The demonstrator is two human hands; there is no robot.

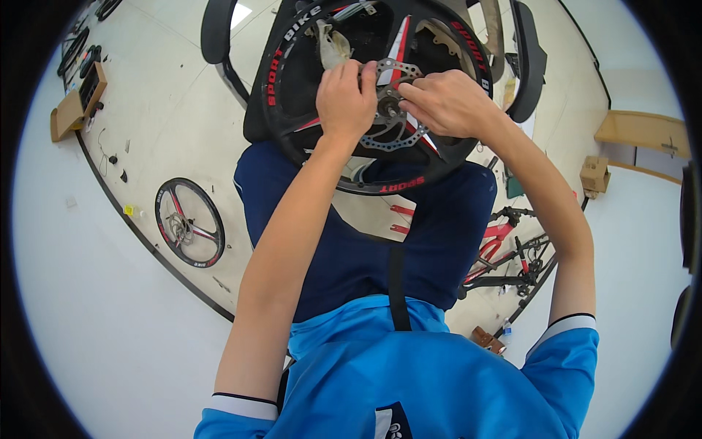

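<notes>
Two hands meet at the hub of a black bicycle wheel [292, 88] resting on the person's lap, the left hand [345, 99] closed over the silver brake disc [391, 135], the right hand [446, 102] pinching something at the hub, too small and finger-hidden to identify, the wheel's top rim cut off.

Blue short-sleeved shirt [409, 380], navy trousers [351, 256]

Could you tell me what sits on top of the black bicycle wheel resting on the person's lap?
A silver perforated brake disc lies on the black bicycle wheel; both hands cover its hub centre.
</notes>
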